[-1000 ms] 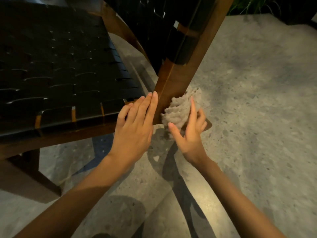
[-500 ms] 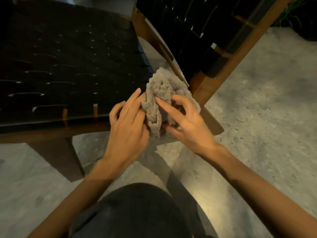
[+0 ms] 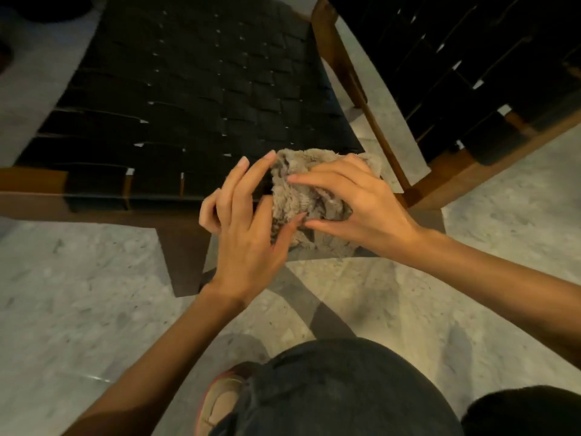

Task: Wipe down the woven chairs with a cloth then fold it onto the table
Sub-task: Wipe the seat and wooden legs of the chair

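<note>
A fluffy grey-beige cloth [image 3: 295,196] is bunched up between both hands, just above the front right corner of the woven chair's black seat [image 3: 201,86]. My right hand [image 3: 355,202] grips the cloth from the right, fingers curled over its top and thumb under it. My left hand [image 3: 248,228] holds its left side, thumb pressed against the lower edge and fingers reaching up along it. The chair's wooden front rail [image 3: 94,206] runs below the seat. Its dark woven backrest [image 3: 471,64] in a wooden frame leans at the upper right.
Pale stone floor [image 3: 78,294] lies all around the chair. My knee in dark trousers [image 3: 339,388] fills the bottom centre, with a shoe [image 3: 220,401] beside it. A wooden chair leg [image 3: 185,259] drops to the floor left of my left wrist.
The cloth came off the chair's wooden back post into both hands in front of the seat corner. My left hand left the frame and took hold of the cloth. The view tilted further down.
</note>
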The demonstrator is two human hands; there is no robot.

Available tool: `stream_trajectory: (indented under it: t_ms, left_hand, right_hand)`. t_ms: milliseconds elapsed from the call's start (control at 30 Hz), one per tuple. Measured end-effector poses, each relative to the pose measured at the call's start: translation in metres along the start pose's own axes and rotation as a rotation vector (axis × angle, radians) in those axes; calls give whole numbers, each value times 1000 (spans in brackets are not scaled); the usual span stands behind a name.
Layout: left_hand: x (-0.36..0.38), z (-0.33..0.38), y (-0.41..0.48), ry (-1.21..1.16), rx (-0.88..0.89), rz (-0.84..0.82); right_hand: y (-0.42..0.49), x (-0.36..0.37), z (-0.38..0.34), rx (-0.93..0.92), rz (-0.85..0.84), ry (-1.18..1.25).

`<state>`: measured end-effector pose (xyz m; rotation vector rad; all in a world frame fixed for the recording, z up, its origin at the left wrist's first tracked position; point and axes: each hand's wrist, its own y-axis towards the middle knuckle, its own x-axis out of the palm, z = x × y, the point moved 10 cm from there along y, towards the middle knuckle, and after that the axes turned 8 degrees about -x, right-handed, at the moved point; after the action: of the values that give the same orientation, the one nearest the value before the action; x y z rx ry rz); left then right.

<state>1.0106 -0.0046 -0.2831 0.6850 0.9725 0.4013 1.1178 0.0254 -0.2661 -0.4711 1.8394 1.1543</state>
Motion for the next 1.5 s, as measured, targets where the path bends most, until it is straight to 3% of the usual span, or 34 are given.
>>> stream_trajectory:
  t_ms: [200, 400, 500, 600, 667, 767, 867, 1167, 1500]
  left_hand:
    - [-65, -59, -3, -1, -224, 312]
    - [-140, -128, -31, -9, -479, 612]
    - [-168, -151, -36, 14, -525, 704]
    - [-181, -171, -37, -121, -592, 743]
    - [-181, -168, -33, -163, -527, 713]
    - [-163, -149, -14, 20, -331, 482]
    - [-138, -142, -2, 215, -275, 290]
    - [-86, -101, -8, 355, -238, 223]
    - [19, -1, -23, 495, -74, 51]
  right_hand:
    - [66, 28, -42, -108, -46, 121]
    - [144, 68, -119, -287, -91, 81]
    - [176, 80, -146, -344, -103, 73]
    - [195, 89, -162, -368, -100, 19]
    - [196, 92, -161, -368, -91, -71]
    - [184, 86, -149, -341, -57, -129]
    - [168, 78, -133, -291, -30, -108]
    - [117, 59, -101, -226, 3, -165]
    - [12, 26, -16, -133, -203, -311]
